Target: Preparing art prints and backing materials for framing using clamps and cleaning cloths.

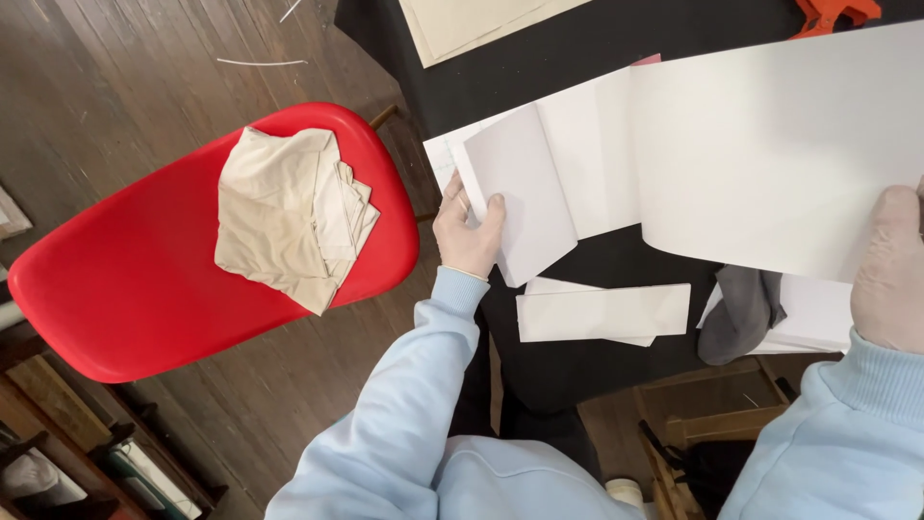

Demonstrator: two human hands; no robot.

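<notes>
A red chair (144,289) at far left carries folded beige cloth (289,217). The left hand (467,236) has its fingers pinching the folded end of a long white paper sheet (751,154) above the black surface (577,58). The right hand (890,270) grips the sheet's opposite edge at far right.

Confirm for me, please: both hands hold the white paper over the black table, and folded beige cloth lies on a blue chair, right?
Not quite: in the head view the chair is red, not blue. The folded beige cloth lies on it, and both hands, left hand and right hand, hold the white paper.
</notes>
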